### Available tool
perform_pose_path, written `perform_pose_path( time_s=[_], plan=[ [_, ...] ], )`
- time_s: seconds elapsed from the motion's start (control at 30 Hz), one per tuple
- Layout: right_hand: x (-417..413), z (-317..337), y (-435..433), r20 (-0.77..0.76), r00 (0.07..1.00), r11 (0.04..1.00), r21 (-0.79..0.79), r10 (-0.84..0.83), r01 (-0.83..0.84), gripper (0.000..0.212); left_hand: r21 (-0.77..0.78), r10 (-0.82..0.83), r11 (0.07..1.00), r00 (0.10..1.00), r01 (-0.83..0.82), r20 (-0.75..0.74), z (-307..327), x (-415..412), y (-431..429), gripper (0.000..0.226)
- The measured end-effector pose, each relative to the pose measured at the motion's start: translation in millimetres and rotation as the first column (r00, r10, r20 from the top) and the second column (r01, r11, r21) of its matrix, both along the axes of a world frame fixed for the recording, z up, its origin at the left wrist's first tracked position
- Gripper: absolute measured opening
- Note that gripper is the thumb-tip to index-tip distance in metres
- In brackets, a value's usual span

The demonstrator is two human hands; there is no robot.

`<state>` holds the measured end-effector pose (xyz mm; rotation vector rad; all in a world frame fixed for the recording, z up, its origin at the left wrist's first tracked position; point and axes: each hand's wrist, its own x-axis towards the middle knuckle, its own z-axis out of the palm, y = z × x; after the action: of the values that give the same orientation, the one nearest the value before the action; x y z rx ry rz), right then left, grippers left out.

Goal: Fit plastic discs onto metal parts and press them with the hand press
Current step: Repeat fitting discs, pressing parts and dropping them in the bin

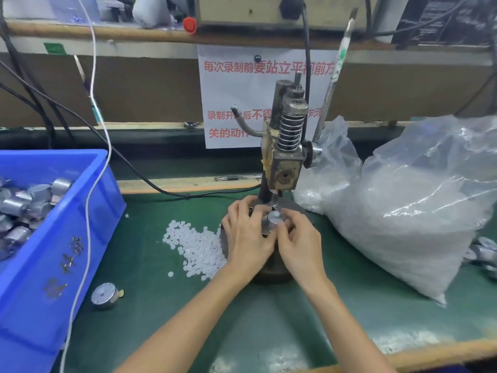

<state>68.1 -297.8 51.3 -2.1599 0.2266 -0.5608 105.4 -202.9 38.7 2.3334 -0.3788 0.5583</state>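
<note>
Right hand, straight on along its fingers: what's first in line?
The metal part, held by the left hand over the press base. The right hand points up and left at it, and its fingertips seem to be touching it, though depth is unclear.

Both the left hand (246, 234) and the right hand (299, 238) are bare. The left forearm (188, 319) and right forearm (345, 321) are bare too, right down to the bottom edge. The arms are slim and the fingers slender.
</note>
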Motion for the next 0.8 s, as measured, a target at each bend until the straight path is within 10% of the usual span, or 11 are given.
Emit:
perform_pose_path(
  time_s=[0.33, 0.5, 0.7, 0.8],
  plan=[
    [3, 8, -6, 0.130, 0.985, 0.982, 0.165, -0.116, 0.094, 0.025, -0.183, -0.088, 0.982, 0.982, 0.057, -0.165, -1, 20, 0, 0.034],
    [31, 96, -28, 0.415, 0.885, 0.966, 0.230, -0.210, 0.121, 0.024, -0.151, -0.070, 0.987, 0.989, 0.050, -0.129, -5, 18, 0, 0.037],
    [82, 196, -47, 0.248, 0.968, 0.935, 0.351, -0.047, -0.044, 0.015, -0.128, -0.078, 0.990, 0.988, 0.061, -0.130, -4, 16, 2, 0.037],
    [64, 182, -38, 0.410, 0.894, 0.918, 0.397, -0.182, 0.004, 0.018, -0.120, -0.080, 0.991, 0.989, 0.065, -0.121, -4, 17, 2, 0.036]
  ],
)
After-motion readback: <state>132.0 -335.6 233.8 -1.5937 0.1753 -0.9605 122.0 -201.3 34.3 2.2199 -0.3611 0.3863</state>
